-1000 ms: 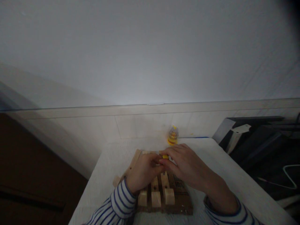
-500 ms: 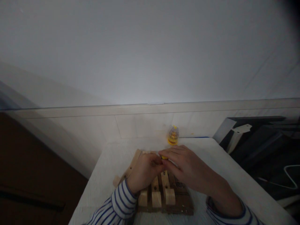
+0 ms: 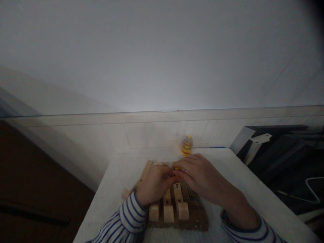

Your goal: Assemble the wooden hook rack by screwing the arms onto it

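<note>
My right hand (image 3: 205, 177) pinches a small yellow piece (image 3: 178, 168) between thumb and fingers; its kind is too small to tell. Against it, the fingers of my left hand (image 3: 155, 185) are drawn together, and what they grip is hidden. Both hands meet over a dark brown board (image 3: 198, 219). Several pale wooden pieces with block ends, one of them a wooden block (image 3: 182, 211), lie on this board under my hands. Left of my left hand, a longer wooden strip (image 3: 145, 173) lies at a slant.
A small yellow container with a clear top (image 3: 186, 146) stands at the back of the white-covered table (image 3: 101, 216), near the wall (image 3: 157, 131). Dark panels and a pale metal bracket (image 3: 255, 146) are at the right. A dark brown surface (image 3: 37, 175) lies at the left.
My fingers have shifted slightly around the small yellow piece, and less of it shows now. The wooden pieces and the container have stayed in place.
</note>
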